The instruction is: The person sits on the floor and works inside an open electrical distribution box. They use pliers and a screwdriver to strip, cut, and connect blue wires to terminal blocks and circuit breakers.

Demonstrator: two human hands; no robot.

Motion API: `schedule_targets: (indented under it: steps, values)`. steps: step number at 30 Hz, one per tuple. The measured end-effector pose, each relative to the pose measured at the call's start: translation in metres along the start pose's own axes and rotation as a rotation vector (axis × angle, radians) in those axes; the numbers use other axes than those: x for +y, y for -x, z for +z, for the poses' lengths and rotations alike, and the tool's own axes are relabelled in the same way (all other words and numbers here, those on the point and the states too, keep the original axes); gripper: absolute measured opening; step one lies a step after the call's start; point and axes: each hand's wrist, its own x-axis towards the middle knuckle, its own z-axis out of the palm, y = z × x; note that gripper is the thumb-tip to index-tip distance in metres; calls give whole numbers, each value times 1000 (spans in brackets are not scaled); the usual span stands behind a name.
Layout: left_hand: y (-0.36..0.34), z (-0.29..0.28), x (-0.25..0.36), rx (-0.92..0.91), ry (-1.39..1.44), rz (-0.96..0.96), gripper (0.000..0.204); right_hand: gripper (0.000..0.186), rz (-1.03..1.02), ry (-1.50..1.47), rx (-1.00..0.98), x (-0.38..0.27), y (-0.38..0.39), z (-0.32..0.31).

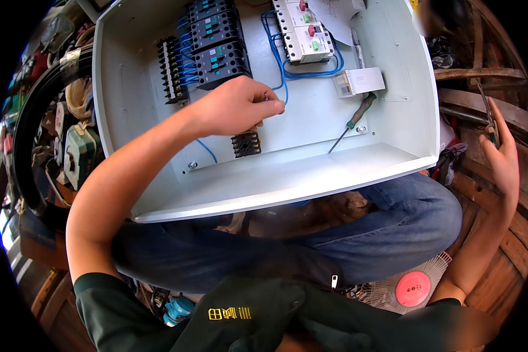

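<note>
My left hand (234,108) is over the middle of a pale grey metal electrical box (246,208), thumb and forefinger pinched at the end of a blue wire (286,88). Just below the hand, a black relay socket (246,145) sits on the back panel. Behind it are black contactors (220,61), joined by blue wires to a terminal strip (171,73). My right hand (501,155) is out beyond the box's right side. It is closed around a slim metal tool (490,117) with a greenish grip; the fingers partly hide its kind.
White circuit breakers (308,46) with red and green buttons stand at the back. A small white box (364,81) and a screwdriver (358,114) lie inside on the right. Cluttered tools (79,149) are at left; a fan with a pink centre (412,288) is near my right elbow.
</note>
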Motion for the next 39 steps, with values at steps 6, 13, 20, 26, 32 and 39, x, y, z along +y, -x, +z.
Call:
schedule_targets:
  steps: [6, 13, 20, 26, 32, 39]
  values:
    - [-15, -19, 24, -203, 272, -58, 60, 66, -319, -139, -620, -151, -28, 5]
    - [-61, -22, 49, -497, -289, -16, 27, 70, -496, 166, -1159, -218, -70, 137]
    - [-84, -13, 28, -529, -686, 140, 50, 63, -587, -82, -1003, -212, -53, 193]
    - [-76, -7, 32, -466, -824, 200, 41, 16, -793, 600, -745, -173, -74, 174]
    - [-77, 4, 13, -373, -902, 293, 39, 6, -961, 927, -762, -165, -71, 203]
    - [-69, 9, -5, -274, -857, 262, 22, 9, -985, 933, -642, -141, -62, 197]
